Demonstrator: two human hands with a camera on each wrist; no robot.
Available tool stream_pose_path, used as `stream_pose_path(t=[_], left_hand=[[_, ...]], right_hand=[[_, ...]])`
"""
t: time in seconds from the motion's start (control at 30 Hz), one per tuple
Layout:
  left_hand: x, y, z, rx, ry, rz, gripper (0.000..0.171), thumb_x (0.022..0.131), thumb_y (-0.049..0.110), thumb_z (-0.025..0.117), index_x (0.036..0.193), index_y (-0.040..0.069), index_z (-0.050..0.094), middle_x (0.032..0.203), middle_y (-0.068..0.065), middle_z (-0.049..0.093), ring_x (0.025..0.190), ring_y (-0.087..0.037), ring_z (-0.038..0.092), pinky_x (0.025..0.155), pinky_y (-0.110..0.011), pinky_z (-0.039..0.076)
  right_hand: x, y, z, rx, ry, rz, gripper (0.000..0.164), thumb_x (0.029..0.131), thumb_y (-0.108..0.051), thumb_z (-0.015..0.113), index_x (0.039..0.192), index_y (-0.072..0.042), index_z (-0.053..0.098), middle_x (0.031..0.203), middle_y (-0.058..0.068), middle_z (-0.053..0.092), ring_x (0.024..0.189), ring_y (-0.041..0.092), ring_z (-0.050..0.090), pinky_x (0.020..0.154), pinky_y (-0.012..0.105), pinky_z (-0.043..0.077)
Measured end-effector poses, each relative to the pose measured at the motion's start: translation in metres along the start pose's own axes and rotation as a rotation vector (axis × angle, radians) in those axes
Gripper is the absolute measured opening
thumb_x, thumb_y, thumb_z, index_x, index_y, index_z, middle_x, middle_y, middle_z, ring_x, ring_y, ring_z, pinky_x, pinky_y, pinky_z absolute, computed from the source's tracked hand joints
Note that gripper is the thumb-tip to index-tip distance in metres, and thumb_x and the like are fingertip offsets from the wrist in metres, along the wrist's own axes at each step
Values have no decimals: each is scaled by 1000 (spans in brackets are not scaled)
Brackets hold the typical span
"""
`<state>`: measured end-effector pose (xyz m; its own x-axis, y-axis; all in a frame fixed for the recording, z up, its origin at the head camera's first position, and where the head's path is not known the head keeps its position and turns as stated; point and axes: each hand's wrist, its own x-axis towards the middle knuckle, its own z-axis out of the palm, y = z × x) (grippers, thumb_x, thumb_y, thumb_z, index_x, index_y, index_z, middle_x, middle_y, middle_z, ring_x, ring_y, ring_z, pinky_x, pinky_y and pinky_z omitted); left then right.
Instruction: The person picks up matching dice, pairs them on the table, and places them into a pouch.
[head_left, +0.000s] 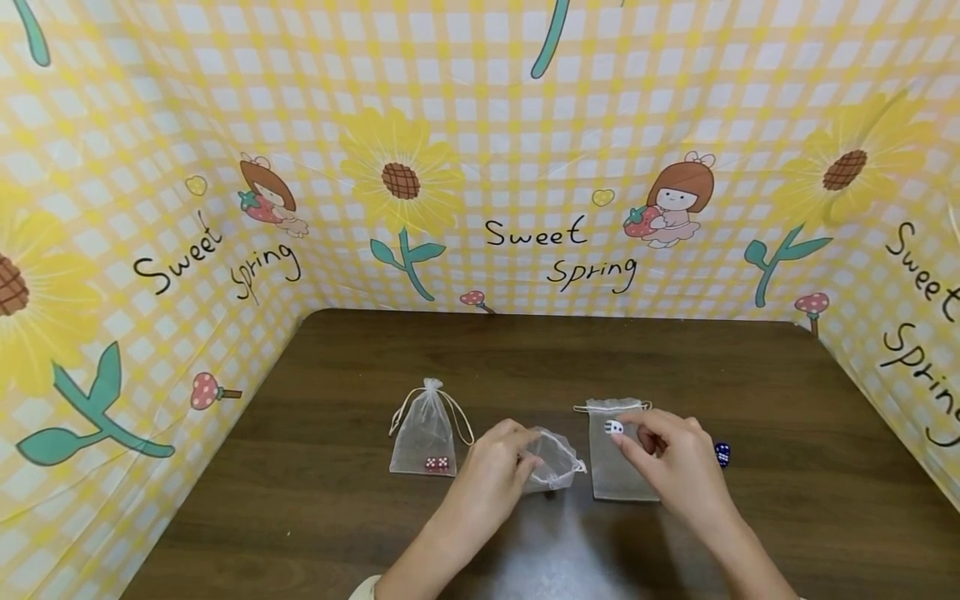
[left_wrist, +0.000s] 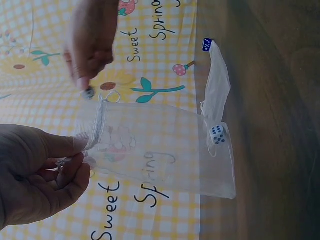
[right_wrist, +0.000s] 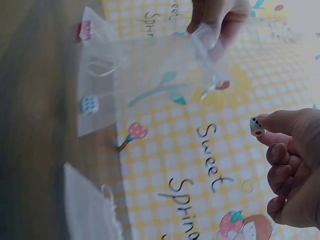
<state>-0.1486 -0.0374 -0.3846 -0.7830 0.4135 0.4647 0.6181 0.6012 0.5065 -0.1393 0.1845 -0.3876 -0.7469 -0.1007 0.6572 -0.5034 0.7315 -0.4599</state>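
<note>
My left hand (head_left: pixel 487 467) pinches the rim of a sheer white drawstring pouch (head_left: pixel 557 460), which hangs upright with its mouth spread at the top. Through the mesh a white die (left_wrist: pixel 217 135) with blue pips shows at the bottom of the pouch in the left wrist view. To the right, my right hand (head_left: pixel 681 458) pinches another white die (right_wrist: pixel 257 126) between thumb and forefinger. That die is apart from the pouch, a little to the right of its mouth. The other right fingers are curled in toward the palm.
A cinched pouch (head_left: pixel 422 425) with red dice (head_left: pixel 437 463) in it stands on the left of the dark wooden table (head_left: pixel 345 350). Another pouch (head_left: pixel 618 471) lies flat under my right hand. Blue dice (head_left: pixel 722 454) are beyond that hand. A checked cloth (head_left: pixel 525 150) surrounds the table.
</note>
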Motion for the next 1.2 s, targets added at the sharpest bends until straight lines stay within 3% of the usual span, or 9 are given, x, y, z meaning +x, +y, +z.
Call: stream_pose_path(t=[0.2, 0.37, 0.67, 0.83, 1.2], left_hand=[[0, 1, 3, 3, -5, 8, 25, 76, 5, 73, 99, -3, 68, 86, -6, 62, 75, -12, 59, 68, -18, 49], [-1, 2, 4, 9, -2, 10, 24, 76, 5, 73, 98, -2, 68, 85, -5, 61, 75, -12, 59, 67, -19, 49], [-1, 3, 4, -2, -7, 20, 24, 75, 3, 73, 98, -1, 69, 84, -5, 61, 74, -10, 58, 64, -17, 48], [-1, 4, 3, -1, -16, 15, 25, 76, 4, 73, 100, -1, 68, 86, -6, 62, 75, -10, 58, 64, -17, 48], [0, 2, 2, 43, 19, 28, 26, 74, 6, 74, 99, 0, 69, 86, -4, 62, 78, -13, 60, 71, -23, 50]], right_hand=[[10, -16, 1, 37, 38, -97, 26, 65, -2, 81, 84, -13, 69, 60, -15, 36, 52, 3, 35, 61, 23, 23], [11, -26, 9, 53, 9, -156, 28, 63, -3, 81, 86, -13, 69, 60, -16, 37, 53, 1, 36, 62, 24, 25], [5, -36, 22, 40, -132, -94, 27, 66, -4, 82, 87, -15, 69, 61, -19, 33, 55, 1, 36, 71, 41, 35], [5, -38, 23, 28, -170, -67, 29, 67, -6, 81, 91, -14, 69, 61, -20, 33, 55, -1, 35, 71, 41, 33], [4, -25, 10, 84, -24, -50, 24, 71, 0, 76, 90, -13, 70, 61, -20, 42, 53, 0, 36, 60, 26, 28]])
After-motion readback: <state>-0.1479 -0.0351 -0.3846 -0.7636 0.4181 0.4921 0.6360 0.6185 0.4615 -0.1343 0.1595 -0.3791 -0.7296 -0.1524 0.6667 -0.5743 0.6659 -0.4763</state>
